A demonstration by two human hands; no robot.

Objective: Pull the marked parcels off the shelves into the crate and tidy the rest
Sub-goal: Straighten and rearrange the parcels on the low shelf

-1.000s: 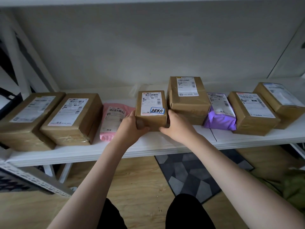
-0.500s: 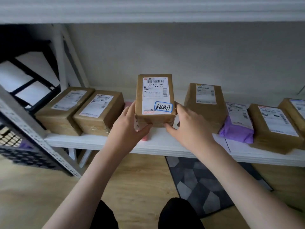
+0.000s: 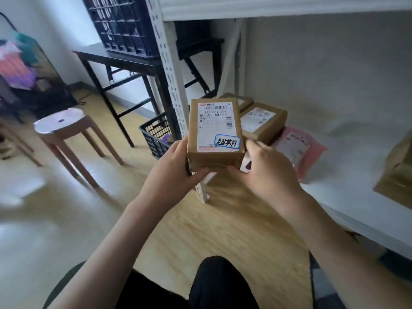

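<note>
At six o'clock, nearest me, my knees in dark trousers sit over the wooden floor [image 3: 223, 221]. Above them, at centre, I hold the marked parcel [image 3: 215, 132], a brown carton with a white shipping label and a blue-edged handwritten sticker at its lower right corner. It is clear of the shelf and in the air. My left hand [image 3: 176, 168] grasps its left side with the thumb curled under the near bottom edge; my right hand [image 3: 267, 172] grasps the right side, fingers bent round the lower corner. At three o'clock runs the white shelf [image 3: 347, 175], carrying a pink mailer [image 3: 301, 150] just beyond my right hand, two brown cartons [image 3: 263, 121] behind the held parcel, and part of another carton [image 3: 399, 175] at the frame edge. At ten o'clock, beyond my left hand, a black crate [image 3: 153, 137] stands on the floor beside the shelf upright. At nine o'clock stands a round stool [image 3: 60, 123]. Farthest, at eleven o'clock, a dark counter [image 3: 116, 59] bears a second black crate [image 3: 124, 23].
</note>
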